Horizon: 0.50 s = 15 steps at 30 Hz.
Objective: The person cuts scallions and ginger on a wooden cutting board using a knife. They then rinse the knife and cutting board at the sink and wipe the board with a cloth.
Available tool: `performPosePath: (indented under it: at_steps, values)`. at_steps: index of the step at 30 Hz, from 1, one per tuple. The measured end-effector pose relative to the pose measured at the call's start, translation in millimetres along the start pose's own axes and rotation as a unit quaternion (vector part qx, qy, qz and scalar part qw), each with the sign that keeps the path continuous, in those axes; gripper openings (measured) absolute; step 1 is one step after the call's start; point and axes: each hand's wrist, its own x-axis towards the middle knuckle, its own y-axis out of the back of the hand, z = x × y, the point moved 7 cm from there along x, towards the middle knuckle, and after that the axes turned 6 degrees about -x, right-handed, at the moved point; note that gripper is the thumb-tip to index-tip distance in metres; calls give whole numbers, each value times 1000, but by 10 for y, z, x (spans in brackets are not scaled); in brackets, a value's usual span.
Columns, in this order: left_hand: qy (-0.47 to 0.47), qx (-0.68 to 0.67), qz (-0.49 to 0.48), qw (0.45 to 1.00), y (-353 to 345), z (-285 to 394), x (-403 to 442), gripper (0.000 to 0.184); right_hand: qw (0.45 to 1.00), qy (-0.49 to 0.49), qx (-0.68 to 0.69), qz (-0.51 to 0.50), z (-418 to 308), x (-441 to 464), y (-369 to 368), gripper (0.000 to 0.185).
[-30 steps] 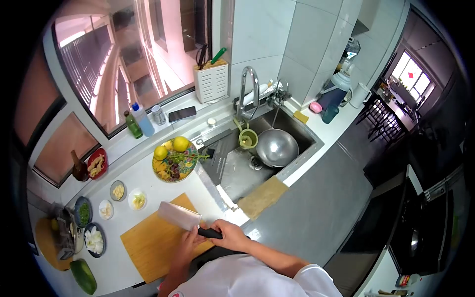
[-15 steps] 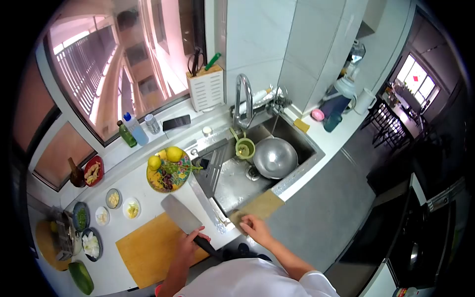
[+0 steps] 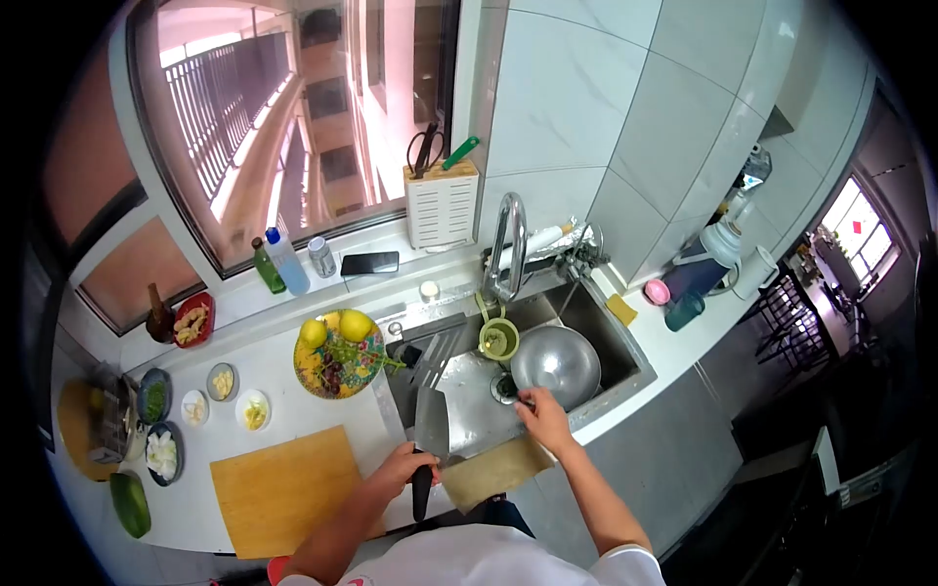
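Note:
My left hand (image 3: 408, 465) is wrapped round the black handle of a cleaver (image 3: 431, 426), whose wide blade points up over the near left edge of the sink (image 3: 469, 409). Over the sink's front part is my right hand (image 3: 543, 418), its fingers curled together near the rim of a metal bowl (image 3: 556, 365); what they hold, if anything, is too small to tell. A tan cloth (image 3: 496, 473) hangs over the sink's front edge between my hands. The wooden cutting board (image 3: 285, 488) lies on the counter to the left.
A patterned plate (image 3: 311, 377) with lemons and grapes stands left of the sink. Small dishes of chopped food and a green vegetable (image 3: 130, 504) are at the far left. Behind the sink are a faucet (image 3: 503, 256) and a knife block (image 3: 442, 210). A green strainer (image 3: 498, 338) sits beside the bowl.
The cleaver has moved right from above the board to the sink's edge, its blade now nearly upright. My right hand has left the cleaver, passed the cloth and reached over the sink.

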Motion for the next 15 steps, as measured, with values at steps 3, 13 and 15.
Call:
performPosePath:
  at_steps: [3, 13, 15]
  values:
    - [22, -8, -44, 999, -261, 77, 301, 19, 999, 6, -44, 8, 207, 737, 132, 38]
    - [60, -116, 77, 988, -903, 438, 881, 18, 989, 77, 74, 104, 855, 2761, -102, 55]
    - [62, -109, 91, 988, -944, 522, 954, 17, 990, 45, 99, 86, 910, 2894, -160, 48]
